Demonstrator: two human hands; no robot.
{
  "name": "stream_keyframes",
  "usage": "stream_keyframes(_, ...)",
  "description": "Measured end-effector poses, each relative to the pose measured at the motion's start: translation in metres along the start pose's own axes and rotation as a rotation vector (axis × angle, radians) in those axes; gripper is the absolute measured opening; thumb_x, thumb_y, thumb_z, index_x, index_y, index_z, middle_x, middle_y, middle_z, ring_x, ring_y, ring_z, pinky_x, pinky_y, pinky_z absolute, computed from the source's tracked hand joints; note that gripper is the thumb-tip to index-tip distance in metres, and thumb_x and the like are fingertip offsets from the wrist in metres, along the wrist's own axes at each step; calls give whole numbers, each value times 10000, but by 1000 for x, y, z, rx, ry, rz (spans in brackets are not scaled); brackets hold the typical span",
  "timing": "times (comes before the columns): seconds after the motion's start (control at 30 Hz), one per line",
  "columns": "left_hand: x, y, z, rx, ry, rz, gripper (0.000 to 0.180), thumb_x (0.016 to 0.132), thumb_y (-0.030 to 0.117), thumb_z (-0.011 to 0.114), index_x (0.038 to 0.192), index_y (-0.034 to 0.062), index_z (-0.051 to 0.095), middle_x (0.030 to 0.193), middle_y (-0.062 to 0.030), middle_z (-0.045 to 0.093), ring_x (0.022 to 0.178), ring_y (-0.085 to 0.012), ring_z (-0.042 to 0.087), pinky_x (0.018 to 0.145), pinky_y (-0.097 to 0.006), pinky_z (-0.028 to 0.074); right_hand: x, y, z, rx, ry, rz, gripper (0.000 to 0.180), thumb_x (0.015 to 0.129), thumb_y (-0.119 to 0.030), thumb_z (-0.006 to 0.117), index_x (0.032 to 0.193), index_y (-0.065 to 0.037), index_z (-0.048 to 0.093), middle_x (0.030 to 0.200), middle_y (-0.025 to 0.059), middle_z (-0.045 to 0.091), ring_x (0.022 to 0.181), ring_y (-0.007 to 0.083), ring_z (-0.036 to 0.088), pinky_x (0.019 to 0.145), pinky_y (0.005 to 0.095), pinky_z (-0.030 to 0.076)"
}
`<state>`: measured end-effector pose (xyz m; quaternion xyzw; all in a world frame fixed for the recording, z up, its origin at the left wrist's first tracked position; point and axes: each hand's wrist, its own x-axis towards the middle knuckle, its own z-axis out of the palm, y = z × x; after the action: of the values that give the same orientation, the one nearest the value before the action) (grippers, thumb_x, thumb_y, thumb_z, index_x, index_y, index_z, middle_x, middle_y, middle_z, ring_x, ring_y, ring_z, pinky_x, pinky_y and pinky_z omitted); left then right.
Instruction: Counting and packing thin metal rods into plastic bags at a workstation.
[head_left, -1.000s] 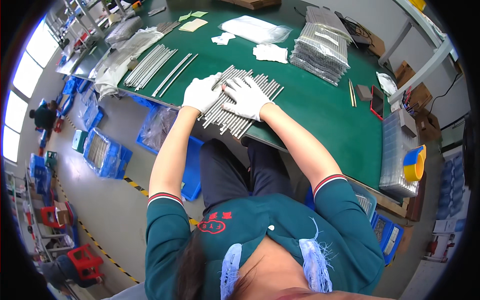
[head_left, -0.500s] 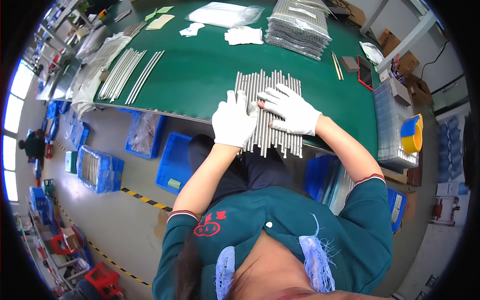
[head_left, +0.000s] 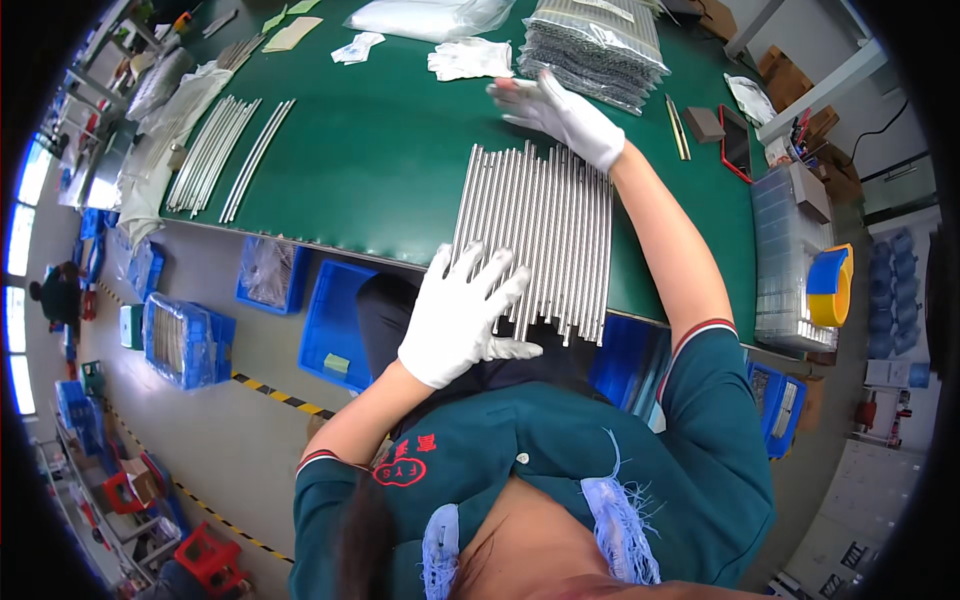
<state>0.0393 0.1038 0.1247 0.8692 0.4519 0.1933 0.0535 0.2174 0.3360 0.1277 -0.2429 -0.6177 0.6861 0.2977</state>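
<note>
A row of thin metal rods [head_left: 552, 235] lies side by side before me, their ends uneven and the near ends sticking out past the table's front edge. White gloves cover both hands. My left hand [head_left: 455, 318] is open at the near left corner of the rods; its spread fingers reach over them and the thumb is by their near ends. Beyond the far ends, my right hand [head_left: 570, 118] is open above the table, fingers stretched toward the left, holding nothing.
Two smaller groups of rods [head_left: 213, 155] lie on the green table [head_left: 345, 170] at the left. Farther back are a white glove [head_left: 468, 60] and bagged rods [head_left: 592, 55]. A phone with a red edge [head_left: 736, 145] and a yellow-blue tape roll [head_left: 828, 286] are at the right.
My right hand has left the top of the rods and moved beyond their far ends. My left hand has slid toward me to the near ends, and the rods now lie more spread out.
</note>
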Motion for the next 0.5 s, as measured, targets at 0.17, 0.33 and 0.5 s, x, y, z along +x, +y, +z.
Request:
stream_keyframes(0.17, 11, -8, 2, 24, -30, 47, 781, 662, 658, 613, 1238, 140, 519, 1240, -134, 530, 1132, -371, 480, 993, -547, 328, 43, 21, 6, 430, -239, 171, 712, 925, -563, 353, 1334, 18, 394, 1387, 175, 391, 1322, 272, 339, 1127, 382, 252)
stream_keyframes(0.33, 10, -6, 3, -8, -12, 51, 715, 702, 618, 606, 1209, 116, 550, 1220, -141, 547, 1116, -372, 492, 984, -552, 336, 36, 24, 5, 409, -236, 109, 722, 899, -576, 407, 1309, 19, 427, 1350, 168, 435, 1300, 254, 372, 1124, 371, 265)
stream_keyframes(0.5, 16, 9, -2, -87, -96, 92, 764, 692, 587, 645, 1247, 80, 509, 1239, -185, 510, 1147, -385, 463, 1009, -520, 310, 1, 8, -37, 245, -57, 76, 792, 878, -611, 416, 1360, 16, 366, 1382, 167, 405, 1305, 256, 370, 1123, 359, 273)
